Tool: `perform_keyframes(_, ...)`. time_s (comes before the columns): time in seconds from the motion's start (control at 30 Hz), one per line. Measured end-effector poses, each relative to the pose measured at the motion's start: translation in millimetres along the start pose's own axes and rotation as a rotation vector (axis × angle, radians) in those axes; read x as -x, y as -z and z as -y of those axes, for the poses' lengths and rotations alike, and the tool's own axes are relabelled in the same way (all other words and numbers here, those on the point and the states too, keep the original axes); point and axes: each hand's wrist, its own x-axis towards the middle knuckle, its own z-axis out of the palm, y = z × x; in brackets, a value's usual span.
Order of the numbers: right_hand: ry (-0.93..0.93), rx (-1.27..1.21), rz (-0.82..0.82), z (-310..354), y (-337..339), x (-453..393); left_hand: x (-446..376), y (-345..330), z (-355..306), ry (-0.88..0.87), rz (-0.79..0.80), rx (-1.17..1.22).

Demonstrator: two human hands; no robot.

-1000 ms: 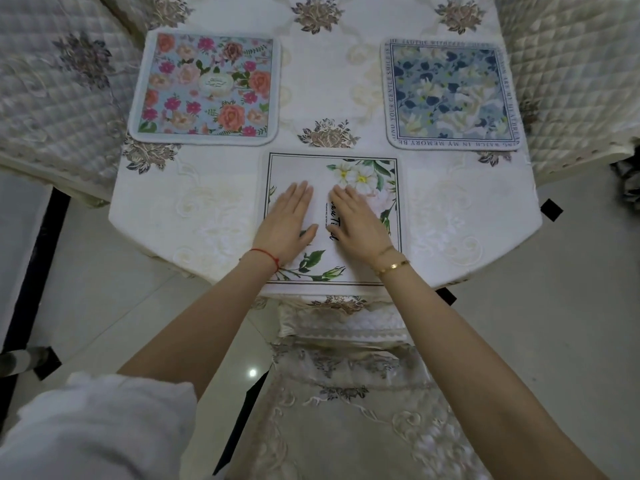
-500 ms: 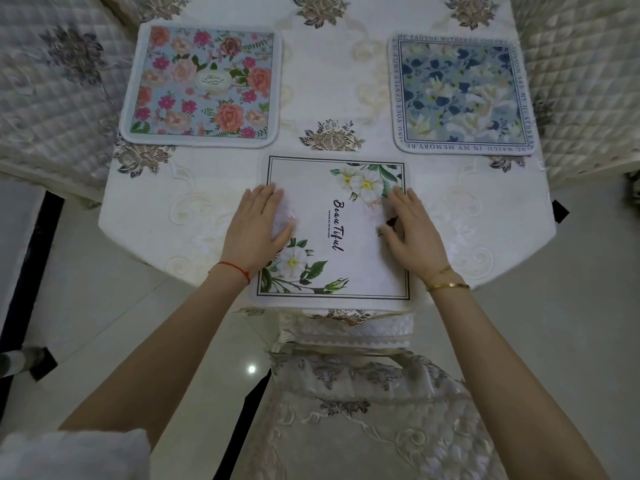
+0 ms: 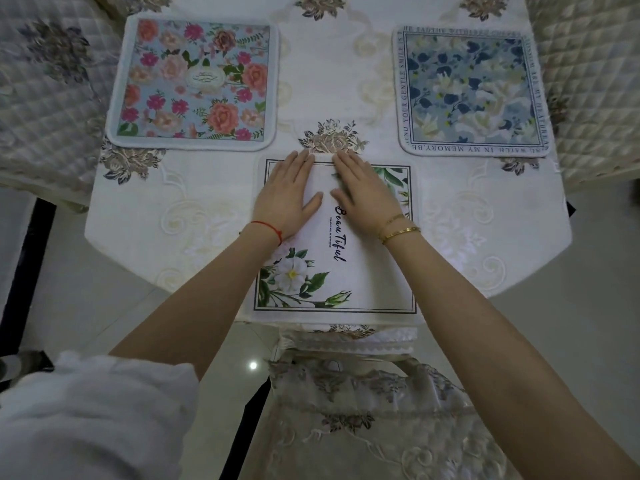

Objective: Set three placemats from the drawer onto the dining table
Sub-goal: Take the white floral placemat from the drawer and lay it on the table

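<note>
While flat, both hands (image 3: 289,197) (image 3: 365,195) press white placemat (image 3: 349,271).

Left wrist: thin red string bracelet (image 3: 268,227).
Right wrist: two slim gold bangles (image 3: 398,227).
Left sleeve: white fabric, bunched (image 3: 93,414).
Forearms: bare.

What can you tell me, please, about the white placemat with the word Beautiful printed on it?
The white placemat is squarish with rounded corners and looks like soft fabric. A thin dark line frames it; white flowers with green leaves fill its near-left corner, more greenery its far-right, and black script runs down the middle. It lies flat at the near edge of the dining table, slightly overhanging. The left hand and right hand press flat on its far half.
</note>
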Motion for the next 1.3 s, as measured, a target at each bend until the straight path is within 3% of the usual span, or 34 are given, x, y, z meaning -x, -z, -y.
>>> perform_keyframes(0.3, -0.273, -0.086, -0.093, -44.4, 10.0, 68.3, 40.9, 4.6, 23.0, 0.135, -0.026, 0.046)
perform_keyframes(0.53, -0.261, -0.09, -0.065, -15.6, -3.9, 144.3, 120.8, 3.4, 9.1, 0.081, 0.04, 0.071)
perform_keyframes(0.73, -0.164, -0.037, -0.004, 35.8, -26.4, 183.6, 167.1, -11.2, -39.8, 0.067, 0.108, 0.079)
perform_keyframes(1.13, -0.358, -0.076, -0.057, 13.5, -14.5, 246.6, 211.0, 8.2, -21.7, 0.159, 0.063, 0.091)
perform_keyframes(1.3, -0.344, -0.141, -0.131, 32.1, 5.1, 271.4, 237.5, 29.6, -39.0, 0.107, -0.052, 0.157)
